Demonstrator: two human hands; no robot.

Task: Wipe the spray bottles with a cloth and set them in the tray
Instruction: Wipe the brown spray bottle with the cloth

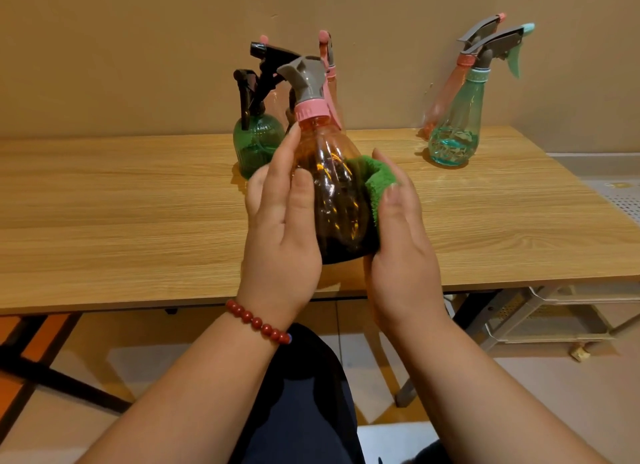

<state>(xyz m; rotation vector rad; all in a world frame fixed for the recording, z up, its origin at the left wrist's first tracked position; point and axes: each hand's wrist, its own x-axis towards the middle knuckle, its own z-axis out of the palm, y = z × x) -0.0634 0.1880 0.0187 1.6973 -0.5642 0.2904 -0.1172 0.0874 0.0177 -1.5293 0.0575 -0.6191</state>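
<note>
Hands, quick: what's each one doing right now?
Left hand: closed, holding the orange bottle.
Right hand: closed on the green cloth, pressing it against the bottle's side.

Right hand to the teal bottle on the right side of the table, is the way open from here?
Probably yes: nothing stands on the table between the right hand and the teal bottle. But that hand holds the green cloth against the orange bottle, so it isn't free.
</note>
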